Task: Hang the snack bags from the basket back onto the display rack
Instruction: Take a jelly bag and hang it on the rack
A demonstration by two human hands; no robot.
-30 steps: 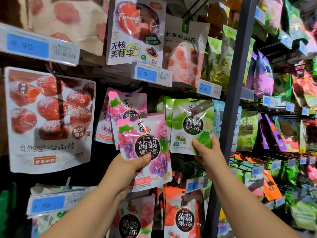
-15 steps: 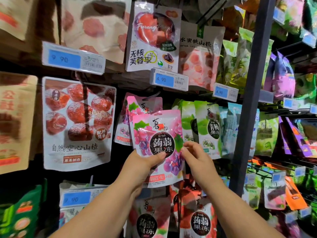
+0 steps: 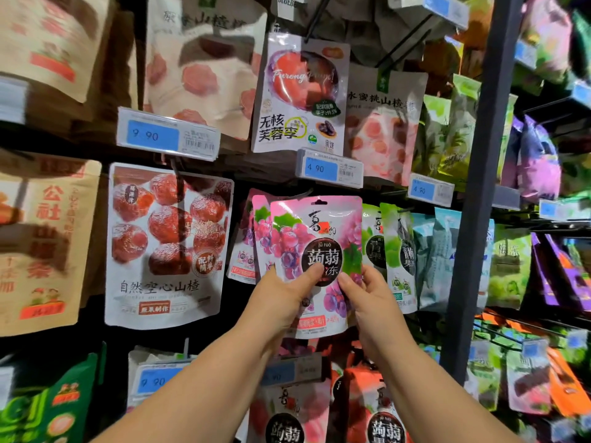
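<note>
Across the whole view runs the display rack (image 3: pixel 476 219), its dark upright post standing right of centre and rows of hanging snack bags filling both sides of it. Largest among them is a white hawthorn bag (image 3: pixel 169 244) with red candied fruit printed on it, hanging at the left. Up and to its right hangs a white plum bag (image 3: pixel 300 94). Below that one, near the middle, the pink grape jelly bag (image 3: pixel 316 238) is held upright in front of a hanging row of matching pink bags (image 3: pixel 260 238), with green jelly bags (image 3: pixel 396 251) just beside it on the right. Its top edge sits just under a blue price tag (image 3: pixel 329 169) marked 4.90; I cannot tell whether its hang hole is on a hook. Both hands grip this bag by its lower half: the left hand (image 3: pixel 284 295) has its thumb pressed across the front and its fingers hidden behind, and the right hand (image 3: pixel 367 292) pinches the right edge. A second price tag (image 3: pixel 168 137), marked 9.90, sits above the hawthorn bag
</note>
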